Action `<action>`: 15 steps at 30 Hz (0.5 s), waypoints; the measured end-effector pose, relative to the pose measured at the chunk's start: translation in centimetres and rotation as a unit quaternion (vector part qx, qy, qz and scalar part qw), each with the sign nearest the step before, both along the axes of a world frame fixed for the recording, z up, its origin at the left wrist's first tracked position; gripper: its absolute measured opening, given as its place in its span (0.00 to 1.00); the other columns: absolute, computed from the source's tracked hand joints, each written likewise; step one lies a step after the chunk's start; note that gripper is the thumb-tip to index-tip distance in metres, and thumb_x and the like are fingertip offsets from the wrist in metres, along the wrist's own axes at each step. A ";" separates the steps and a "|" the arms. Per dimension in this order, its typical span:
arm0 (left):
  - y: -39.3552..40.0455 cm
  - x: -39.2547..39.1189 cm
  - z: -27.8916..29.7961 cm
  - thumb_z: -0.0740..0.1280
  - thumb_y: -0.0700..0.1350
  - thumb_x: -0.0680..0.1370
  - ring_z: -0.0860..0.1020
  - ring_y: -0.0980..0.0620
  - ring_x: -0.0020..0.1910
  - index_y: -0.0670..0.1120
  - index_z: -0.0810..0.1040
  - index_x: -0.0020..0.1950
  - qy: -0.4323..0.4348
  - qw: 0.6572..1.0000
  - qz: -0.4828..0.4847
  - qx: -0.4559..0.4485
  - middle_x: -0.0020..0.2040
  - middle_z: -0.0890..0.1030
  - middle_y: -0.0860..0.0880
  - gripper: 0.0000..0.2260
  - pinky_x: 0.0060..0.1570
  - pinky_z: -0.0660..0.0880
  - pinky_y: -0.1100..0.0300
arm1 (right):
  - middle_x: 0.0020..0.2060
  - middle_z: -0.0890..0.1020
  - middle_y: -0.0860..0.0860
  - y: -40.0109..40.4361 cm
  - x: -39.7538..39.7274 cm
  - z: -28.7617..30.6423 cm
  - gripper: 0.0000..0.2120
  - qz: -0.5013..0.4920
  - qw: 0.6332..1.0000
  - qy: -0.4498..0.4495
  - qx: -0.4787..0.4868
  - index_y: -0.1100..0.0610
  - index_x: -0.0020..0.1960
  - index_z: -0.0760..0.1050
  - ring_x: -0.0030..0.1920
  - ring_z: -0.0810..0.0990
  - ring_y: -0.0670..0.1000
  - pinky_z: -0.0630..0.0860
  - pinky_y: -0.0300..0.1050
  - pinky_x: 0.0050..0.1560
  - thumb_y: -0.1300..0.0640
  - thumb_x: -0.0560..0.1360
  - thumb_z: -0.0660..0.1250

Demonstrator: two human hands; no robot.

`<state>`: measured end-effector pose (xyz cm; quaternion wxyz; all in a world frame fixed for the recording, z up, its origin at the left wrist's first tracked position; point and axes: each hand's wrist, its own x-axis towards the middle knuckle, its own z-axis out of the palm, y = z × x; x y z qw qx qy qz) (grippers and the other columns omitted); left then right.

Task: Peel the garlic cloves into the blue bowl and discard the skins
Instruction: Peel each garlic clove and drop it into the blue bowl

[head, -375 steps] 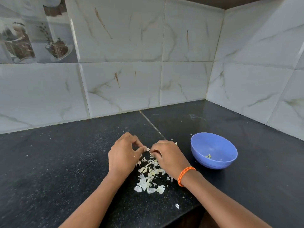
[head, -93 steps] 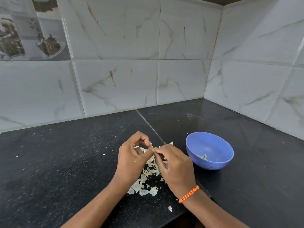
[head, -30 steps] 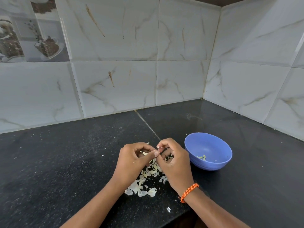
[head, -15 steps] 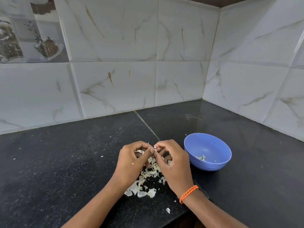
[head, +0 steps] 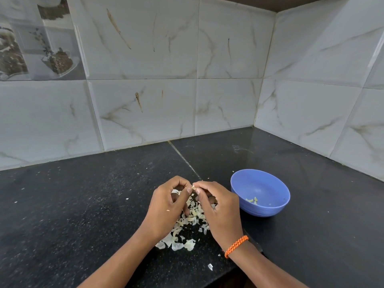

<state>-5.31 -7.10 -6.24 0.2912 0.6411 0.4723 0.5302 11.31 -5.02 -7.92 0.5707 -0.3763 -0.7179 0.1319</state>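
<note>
My left hand (head: 166, 206) and my right hand (head: 220, 210) meet fingertip to fingertip above the black counter. Between them both pinch a small garlic clove (head: 193, 187), mostly hidden by the fingers. Below the hands lies a pile of pale garlic skins (head: 187, 225). The blue bowl (head: 270, 208) stands just right of my right hand. A few peeled garlic pieces (head: 252, 200) lie at its bottom.
The black stone counter (head: 83, 204) runs into a corner of white marbled wall tiles (head: 145, 100). Its front edge is near my forearms. Small skin flakes, such as a loose flake (head: 210, 266), lie scattered near that edge. An orange bracelet (head: 235, 246) is on my right wrist.
Over the last second my hands stayed together over the skin pile, and their fingertips shifted slightly on the clove. The bowl has not moved.
</note>
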 end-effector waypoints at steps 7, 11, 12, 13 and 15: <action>-0.1 -0.1 0.1 0.75 0.44 0.82 0.87 0.43 0.35 0.51 0.85 0.58 -0.034 0.999 -0.011 -0.017 0.52 0.87 0.50 0.06 0.32 0.78 0.55 | 0.46 0.85 0.41 0.1 0.0 0.1 0.09 -0.018 1.000 -0.008 0.011 0.52 0.54 0.86 0.48 0.85 0.45 0.81 0.37 0.43 0.64 0.79 0.74; 0.1 -0.1 0.1 0.78 0.46 0.79 0.87 0.45 0.34 0.50 0.87 0.54 -0.032 0.999 0.012 -0.019 0.48 0.89 0.51 0.05 0.32 0.79 0.55 | 0.45 0.85 0.41 0.2 -0.1 -0.1 0.08 -0.013 1.000 -0.002 -0.010 0.51 0.55 0.86 0.46 0.85 0.46 0.80 0.35 0.40 0.62 0.79 0.75; 0.1 -0.2 0.0 0.78 0.46 0.79 0.86 0.44 0.34 0.50 0.88 0.53 -0.037 0.999 0.014 -0.021 0.47 0.89 0.50 0.04 0.32 0.79 0.54 | 0.46 0.85 0.41 0.2 -0.1 -0.1 0.09 -0.009 1.000 -0.004 -0.008 0.51 0.56 0.86 0.46 0.85 0.45 0.80 0.35 0.41 0.61 0.79 0.75; 0.2 -0.2 0.0 0.78 0.46 0.79 0.86 0.44 0.33 0.49 0.88 0.52 -0.044 0.999 0.016 -0.023 0.46 0.89 0.49 0.03 0.33 0.79 0.54 | 0.46 0.86 0.42 0.1 0.0 0.0 0.10 -0.001 1.000 -0.007 -0.005 0.51 0.58 0.87 0.47 0.85 0.45 0.81 0.36 0.41 0.61 0.79 0.74; 0.3 -0.3 -0.1 0.78 0.46 0.79 0.85 0.44 0.33 0.48 0.89 0.50 -0.061 0.998 0.017 -0.023 0.45 0.89 0.47 0.03 0.33 0.78 0.54 | 0.45 0.86 0.43 -0.1 0.0 0.2 0.12 0.021 1.000 -0.010 0.001 0.51 0.61 0.87 0.46 0.85 0.46 0.81 0.37 0.42 0.62 0.80 0.74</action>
